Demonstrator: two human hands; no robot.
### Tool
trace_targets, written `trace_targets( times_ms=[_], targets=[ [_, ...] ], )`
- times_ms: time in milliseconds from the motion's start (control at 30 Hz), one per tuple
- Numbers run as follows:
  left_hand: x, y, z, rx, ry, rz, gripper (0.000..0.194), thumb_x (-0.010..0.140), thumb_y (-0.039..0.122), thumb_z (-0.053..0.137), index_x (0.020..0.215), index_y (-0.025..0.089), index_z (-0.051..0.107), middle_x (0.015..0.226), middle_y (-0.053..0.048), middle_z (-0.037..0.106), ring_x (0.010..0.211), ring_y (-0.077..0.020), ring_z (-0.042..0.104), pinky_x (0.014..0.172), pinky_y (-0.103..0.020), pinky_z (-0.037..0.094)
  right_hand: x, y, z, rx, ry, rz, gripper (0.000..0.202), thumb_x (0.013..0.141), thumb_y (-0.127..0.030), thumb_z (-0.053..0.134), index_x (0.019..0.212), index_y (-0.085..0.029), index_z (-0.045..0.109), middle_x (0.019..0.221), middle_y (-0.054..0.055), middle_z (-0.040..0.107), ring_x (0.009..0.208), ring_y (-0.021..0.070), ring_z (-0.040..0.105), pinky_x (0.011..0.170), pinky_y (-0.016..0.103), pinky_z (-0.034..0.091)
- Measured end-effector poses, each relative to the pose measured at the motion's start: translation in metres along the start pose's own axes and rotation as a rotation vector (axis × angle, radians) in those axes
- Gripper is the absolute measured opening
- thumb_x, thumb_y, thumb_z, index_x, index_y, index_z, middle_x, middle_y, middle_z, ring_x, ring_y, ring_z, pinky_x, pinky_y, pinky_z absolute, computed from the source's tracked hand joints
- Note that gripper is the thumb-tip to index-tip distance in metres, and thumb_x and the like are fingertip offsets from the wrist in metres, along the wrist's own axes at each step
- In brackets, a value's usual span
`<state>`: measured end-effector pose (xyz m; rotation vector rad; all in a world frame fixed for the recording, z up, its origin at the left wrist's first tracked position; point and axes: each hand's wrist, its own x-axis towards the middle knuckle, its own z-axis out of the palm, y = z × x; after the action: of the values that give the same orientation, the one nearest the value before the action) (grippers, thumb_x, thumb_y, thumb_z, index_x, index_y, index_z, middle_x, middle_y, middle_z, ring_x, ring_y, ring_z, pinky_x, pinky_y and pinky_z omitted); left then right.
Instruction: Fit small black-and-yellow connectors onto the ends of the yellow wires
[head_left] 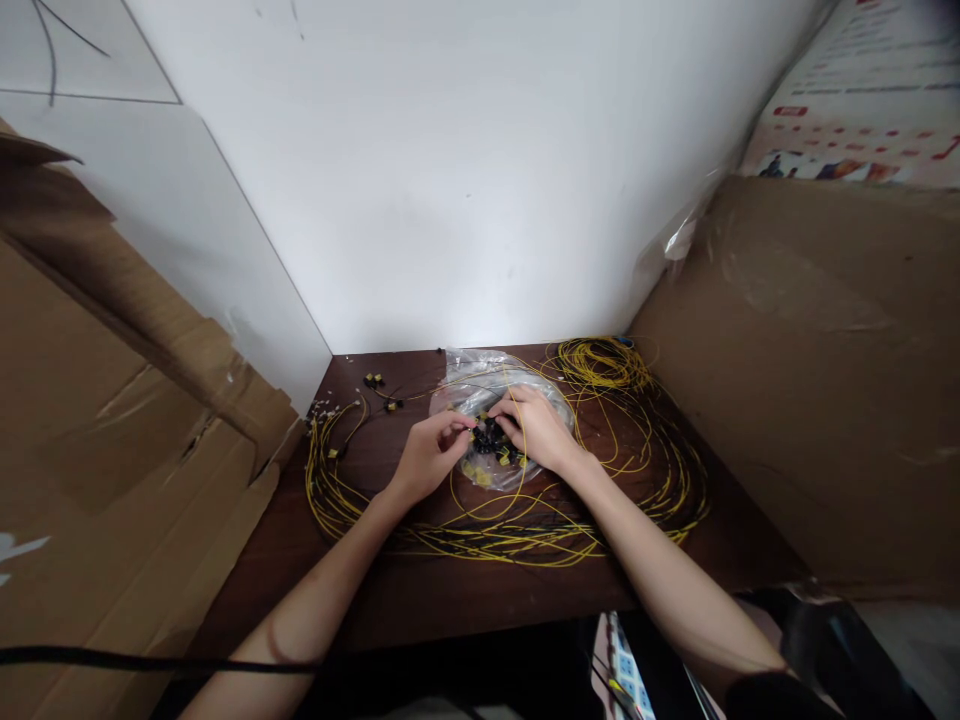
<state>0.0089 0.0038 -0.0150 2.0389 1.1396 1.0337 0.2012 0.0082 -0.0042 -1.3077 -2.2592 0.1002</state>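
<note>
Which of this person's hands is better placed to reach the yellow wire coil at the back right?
Probably the right hand: it is closer to the yellow wire coil. The left hand is farther off, left of the small black parts.

Over on the left, torn cardboard point(112, 430) stood tall, a black cable point(135, 657) sweeping across its near end! Far back rose a white panel point(450, 190), faintly marked, and on the right loomed a brown cardboard wall point(817, 390), a printed sheet point(862, 100) above; between them, the dark tabletop point(480, 598).
</note>
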Motion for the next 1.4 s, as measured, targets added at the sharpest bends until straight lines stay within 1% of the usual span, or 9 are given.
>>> trace_targets(
  times_ms=[167, 267, 367, 467, 600, 733, 1033, 1200, 1400],
  targets=[
    [0.000, 0.000, 0.000, 0.007, -0.010, 0.006, 0.017, 0.076, 0.022, 0.054, 0.086, 0.015, 0.065, 0.054, 0.004, 0.047, 0.048, -0.0072, 0.038, 0.047, -0.018, 0.030, 0.001, 0.002, -0.009, 0.231, -0.066, -0.048, 0.015, 0.077, -0.010, 0.055, 0.087, -0.016, 0.064, 0.077, 0.002, 0.060, 0.075, 0.0139, 0.054, 0.071, 0.027, 0.042],
    [0.000, -0.001, 0.000, 0.009, -0.016, 0.008, 0.017, 0.076, 0.022, 0.054, 0.086, 0.015, 0.065, 0.054, 0.004, 0.048, 0.048, -0.0073, 0.038, 0.047, -0.018, 0.030, 0.000, 0.004, -0.019, 0.341, -0.160, -0.062, 0.014, 0.075, -0.009, 0.057, 0.084, -0.016, 0.066, 0.077, 0.002, 0.062, 0.072, 0.0117, 0.056, 0.069, 0.025, 0.043],
    [0.000, -0.001, 0.000, 0.015, -0.012, 0.012, 0.017, 0.076, 0.023, 0.054, 0.086, 0.015, 0.065, 0.054, 0.004, 0.048, 0.048, -0.0074, 0.038, 0.047, -0.018, 0.030, -0.003, 0.008, -0.025, 0.381, -0.290, -0.058, 0.015, 0.071, -0.014, 0.064, 0.085, -0.018, 0.069, 0.080, 0.001, 0.065, 0.075, 0.0120, 0.058, 0.073, 0.026, 0.044],
    [0.000, -0.002, 0.000, 0.005, -0.016, 0.014, 0.017, 0.077, 0.023, 0.053, 0.086, 0.015, 0.065, 0.055, 0.003, 0.049, 0.049, -0.0077, 0.039, 0.047, -0.018, 0.030, -0.004, 0.009, -0.025, 0.365, -0.349, -0.035, 0.017, 0.069, -0.017, 0.068, 0.086, -0.021, 0.070, 0.081, 0.000, 0.065, 0.076, 0.0124, 0.059, 0.073, 0.027, 0.044],
    [0.000, -0.004, 0.001, -0.015, -0.018, 0.002, 0.018, 0.077, 0.024, 0.054, 0.088, 0.015, 0.065, 0.055, 0.003, 0.051, 0.049, -0.0079, 0.040, 0.047, -0.018, 0.031, -0.004, 0.008, -0.022, 0.350, -0.359, -0.034, 0.014, 0.072, -0.014, 0.063, 0.082, -0.020, 0.071, 0.081, 0.001, 0.063, 0.072, 0.0112, 0.059, 0.071, 0.026, 0.044],
    [0.000, -0.004, 0.002, -0.044, -0.013, -0.031, 0.020, 0.077, 0.025, 0.054, 0.091, 0.014, 0.064, 0.062, 0.001, 0.056, 0.053, -0.0085, 0.045, 0.051, -0.018, 0.036, -0.003, 0.007, -0.021, 0.329, -0.333, -0.041, 0.011, 0.074, -0.013, 0.062, 0.080, -0.017, 0.070, 0.079, 0.001, 0.063, 0.071, 0.0114, 0.058, 0.069, 0.025, 0.044],
    [0.002, -0.004, 0.003, -0.193, 0.047, -0.062, 0.022, 0.076, 0.027, 0.058, 0.092, 0.013, 0.063, 0.073, -0.003, 0.062, 0.061, -0.0096, 0.054, 0.057, -0.019, 0.044, -0.003, 0.005, -0.019, 0.259, -0.311, -0.055, 0.010, 0.074, -0.011, 0.058, 0.076, -0.016, 0.066, 0.079, 0.001, 0.061, 0.072, 0.0118, 0.056, 0.069, 0.024, 0.041],
    [0.003, -0.004, 0.003, -0.272, 0.062, -0.093, 0.021, 0.074, 0.027, 0.060, 0.090, 0.013, 0.064, 0.079, -0.004, 0.066, 0.068, -0.0123, 0.060, 0.062, -0.022, 0.047, -0.004, 0.007, -0.015, 0.246, -0.286, -0.041, 0.007, 0.075, -0.014, 0.058, 0.076, -0.017, 0.064, 0.079, 0.001, 0.061, 0.073, 0.0121, 0.056, 0.070, 0.024, 0.041],
    [0.002, -0.006, 0.003, -0.293, 0.056, -0.106, 0.021, 0.074, 0.027, 0.060, 0.091, 0.014, 0.064, 0.080, -0.005, 0.067, 0.071, -0.0137, 0.062, 0.066, -0.024, 0.049, -0.004, 0.011, -0.012, 0.227, -0.302, -0.040, 0.006, 0.075, -0.020, 0.063, 0.079, -0.018, 0.067, 0.081, 0.001, 0.061, 0.073, 0.0121, 0.057, 0.069, 0.024, 0.040]
  ],
)
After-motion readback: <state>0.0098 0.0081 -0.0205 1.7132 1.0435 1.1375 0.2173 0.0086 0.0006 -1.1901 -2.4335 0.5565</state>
